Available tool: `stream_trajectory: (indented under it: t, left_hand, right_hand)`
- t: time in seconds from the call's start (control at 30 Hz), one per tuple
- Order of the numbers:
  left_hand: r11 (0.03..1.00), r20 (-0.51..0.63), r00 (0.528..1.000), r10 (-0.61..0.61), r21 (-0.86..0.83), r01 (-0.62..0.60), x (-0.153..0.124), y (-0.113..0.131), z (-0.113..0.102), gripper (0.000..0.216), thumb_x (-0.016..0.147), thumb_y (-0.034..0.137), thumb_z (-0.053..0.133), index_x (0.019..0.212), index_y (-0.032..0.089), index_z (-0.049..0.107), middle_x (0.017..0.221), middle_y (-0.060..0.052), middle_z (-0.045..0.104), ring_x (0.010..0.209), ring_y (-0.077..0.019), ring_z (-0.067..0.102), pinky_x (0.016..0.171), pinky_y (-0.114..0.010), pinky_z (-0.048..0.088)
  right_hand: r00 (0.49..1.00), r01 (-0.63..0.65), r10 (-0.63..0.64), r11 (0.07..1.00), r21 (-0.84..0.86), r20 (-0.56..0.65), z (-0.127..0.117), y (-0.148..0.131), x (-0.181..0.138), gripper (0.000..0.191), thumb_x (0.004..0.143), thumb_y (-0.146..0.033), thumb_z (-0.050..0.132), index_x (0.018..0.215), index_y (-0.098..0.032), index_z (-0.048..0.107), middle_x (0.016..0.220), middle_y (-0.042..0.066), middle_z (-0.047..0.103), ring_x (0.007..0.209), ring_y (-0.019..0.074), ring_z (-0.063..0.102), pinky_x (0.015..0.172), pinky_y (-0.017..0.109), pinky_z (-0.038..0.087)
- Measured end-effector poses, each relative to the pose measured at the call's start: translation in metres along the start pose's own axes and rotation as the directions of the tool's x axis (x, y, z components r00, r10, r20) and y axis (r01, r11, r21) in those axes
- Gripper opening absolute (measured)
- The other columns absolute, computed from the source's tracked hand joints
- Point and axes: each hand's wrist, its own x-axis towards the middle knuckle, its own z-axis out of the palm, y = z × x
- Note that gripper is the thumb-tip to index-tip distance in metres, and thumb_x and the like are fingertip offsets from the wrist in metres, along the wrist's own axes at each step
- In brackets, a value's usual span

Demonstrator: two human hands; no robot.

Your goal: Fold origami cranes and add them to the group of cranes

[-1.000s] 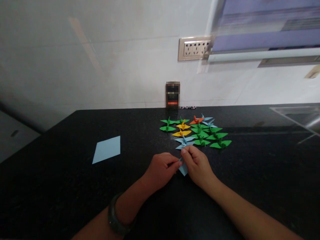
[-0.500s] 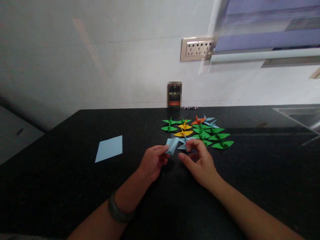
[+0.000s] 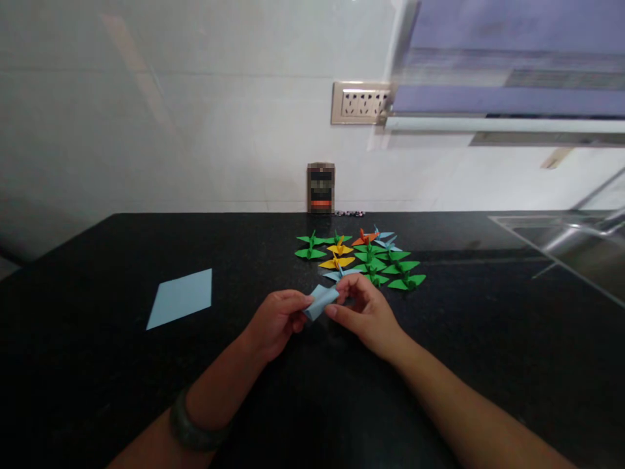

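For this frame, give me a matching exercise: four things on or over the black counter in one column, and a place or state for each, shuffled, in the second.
Things
1. flat light-blue paper sheet
2. folded light-blue paper piece
3. orange paper crane
4. dark wrist bangle

Places or states
A. at the far edge of the crane cluster
B. lying alone on the black counter, left of the hands
C. on the left forearm
D. pinched between the left hand and right hand

Pairs: 1-B, 2-D, 3-A, 4-C
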Motion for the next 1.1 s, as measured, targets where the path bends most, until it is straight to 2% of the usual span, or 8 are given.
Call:
stream_trajectory:
  t: [0.17, 0.37, 0.5, 0.57, 0.73, 0.87, 0.93, 1.1]
  left_hand:
    - [0.999, 0.009, 1.000, -0.029, -0.018, 0.029, 0.000, 0.001, 0.000, 0.016, 0.056, 0.022, 0.068, 0.053, 0.010, 0.057, 0.045, 0.003, 0.048, 0.038, -0.0037, 0.040, 0.034, -0.015, 0.025]
    - [1.000, -0.007, 1.000, -0.016, 0.010, 0.016, 0.000, 0.000, 0.003, 0.017, 0.057, 0.022, 0.067, 0.051, 0.011, 0.056, 0.044, 0.002, 0.048, 0.037, -0.0036, 0.038, 0.034, -0.016, 0.023]
    - [0.999, 0.001, 1.000, -0.017, 0.036, 0.017, -0.001, 0.000, 0.003, 0.018, 0.056, 0.024, 0.067, 0.049, 0.011, 0.055, 0.043, 0.002, 0.048, 0.035, -0.0033, 0.037, 0.034, -0.017, 0.022]
    - [0.998, 0.005, 1.000, -0.021, 0.059, 0.020, -0.001, 0.000, 0.004, 0.018, 0.055, 0.024, 0.066, 0.049, 0.011, 0.055, 0.042, 0.002, 0.048, 0.034, -0.0031, 0.035, 0.034, -0.017, 0.020]
    - [0.993, 0.028, 0.997, -0.067, 0.101, 0.064, -0.003, 0.000, 0.007, 0.019, 0.054, 0.024, 0.067, 0.048, 0.012, 0.054, 0.040, 0.003, 0.046, 0.034, -0.0031, 0.035, 0.036, -0.018, 0.019]
    - [0.991, 0.036, 0.996, -0.084, 0.107, 0.080, -0.006, 0.001, 0.009, 0.019, 0.054, 0.024, 0.068, 0.049, 0.012, 0.054, 0.040, 0.004, 0.046, 0.034, -0.0027, 0.034, 0.036, -0.018, 0.018]
    - [0.989, 0.052, 0.995, -0.088, 0.121, 0.082, -0.007, 0.000, 0.010, 0.019, 0.053, 0.024, 0.068, 0.049, 0.012, 0.055, 0.040, 0.004, 0.046, 0.034, -0.0028, 0.034, 0.036, -0.019, 0.018]
    - [0.986, 0.089, 0.994, -0.061, 0.157, 0.046, -0.008, -0.004, 0.012, 0.018, 0.053, 0.025, 0.069, 0.048, 0.012, 0.056, 0.039, 0.004, 0.045, 0.035, -0.0031, 0.033, 0.037, -0.019, 0.018]
  right_hand:
    - [0.999, -0.048, 0.048, 0.998, -0.031, -0.010, -0.002, 0.000, 0.001, 0.027, 0.064, -0.029, 0.068, 0.076, -0.019, 0.047, 0.068, -0.003, 0.047, 0.061, 0.0094, 0.045, 0.054, 0.022, 0.038]
    - [1.000, -0.024, 0.024, 1.000, -0.020, 0.019, -0.003, 0.000, 0.001, 0.023, 0.066, -0.031, 0.068, 0.077, -0.019, 0.051, 0.066, -0.003, 0.048, 0.058, 0.0089, 0.045, 0.051, 0.021, 0.038]
    - [0.995, -0.057, 0.057, 0.998, 0.006, 0.079, -0.006, -0.003, 0.002, 0.023, 0.064, -0.032, 0.069, 0.073, -0.017, 0.054, 0.061, -0.004, 0.048, 0.054, 0.0074, 0.042, 0.048, 0.020, 0.036]
    - [0.983, -0.100, 0.093, 0.994, 0.035, 0.158, -0.010, -0.005, 0.003, 0.022, 0.065, -0.031, 0.069, 0.076, -0.016, 0.058, 0.058, -0.006, 0.047, 0.051, 0.0064, 0.041, 0.047, 0.020, 0.034]
    - [0.885, -0.286, 0.245, 0.957, 0.047, 0.395, -0.019, -0.006, 0.004, 0.017, 0.065, -0.028, 0.070, 0.072, -0.014, 0.063, 0.054, -0.005, 0.052, 0.046, 0.0043, 0.043, 0.043, 0.017, 0.033]
    - [0.751, -0.378, 0.277, 0.925, 0.045, 0.599, -0.019, -0.005, 0.002, 0.024, 0.067, -0.028, 0.068, 0.088, -0.016, 0.066, 0.058, -0.003, 0.061, 0.044, 0.0053, 0.048, 0.041, 0.015, 0.036]
    - [0.704, -0.398, 0.279, 0.917, 0.038, 0.654, -0.019, -0.006, 0.002, 0.023, 0.068, -0.028, 0.067, 0.088, -0.016, 0.067, 0.059, -0.002, 0.063, 0.043, 0.0052, 0.048, 0.040, 0.015, 0.036]
    - [0.701, -0.376, 0.297, 0.927, -0.019, 0.648, -0.025, -0.008, 0.001, 0.015, 0.070, -0.029, 0.065, 0.070, -0.015, 0.069, 0.058, -0.002, 0.063, 0.046, 0.0047, 0.047, 0.045, 0.016, 0.038]
